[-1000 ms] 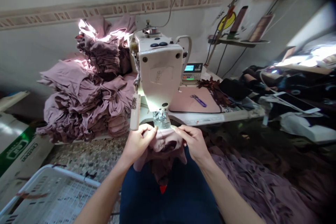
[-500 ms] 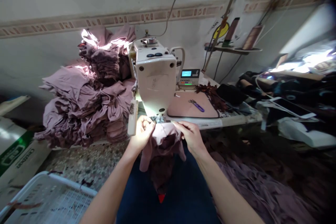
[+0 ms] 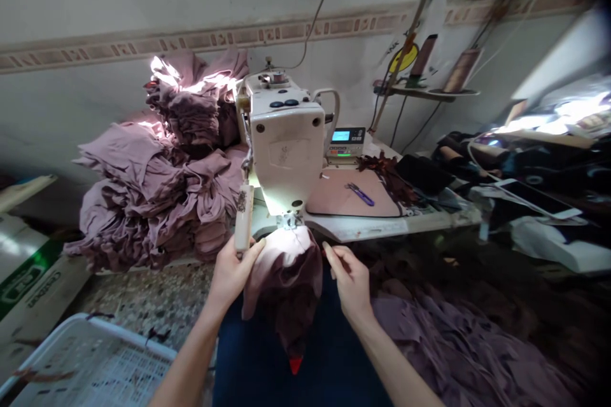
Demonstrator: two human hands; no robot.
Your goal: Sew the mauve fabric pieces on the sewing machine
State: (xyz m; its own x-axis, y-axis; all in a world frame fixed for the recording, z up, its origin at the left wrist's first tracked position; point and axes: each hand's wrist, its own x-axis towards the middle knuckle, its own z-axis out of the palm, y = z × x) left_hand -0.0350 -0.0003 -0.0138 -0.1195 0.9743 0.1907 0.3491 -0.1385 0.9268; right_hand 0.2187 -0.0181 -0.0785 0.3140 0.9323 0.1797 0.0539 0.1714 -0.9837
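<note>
A mauve fabric piece point(image 3: 286, 267) lies under the needle of a white sewing machine point(image 3: 286, 146) and hangs down over my lap. My left hand point(image 3: 231, 273) rests against the fabric's left edge, fingers stretched along it, thumb toward the lit needle area. My right hand point(image 3: 351, 280) sits just right of the fabric with fingers curled in a loose pinch; whether they still touch the cloth is unclear. A red tag point(image 3: 295, 365) shows at the fabric's lowest point.
A tall heap of mauve garments point(image 3: 157, 191) fills the table left of the machine. Purple snips point(image 3: 360, 194) lie on a pink pad to the right. A white plastic basket point(image 3: 81, 362) stands low left. More mauve cloth point(image 3: 468, 356) lies at the right; clutter beyond.
Both hands have drawn back and apart from the needle area. The fabric, bunched between them before, now hangs looser and darker side out under the presser foot.
</note>
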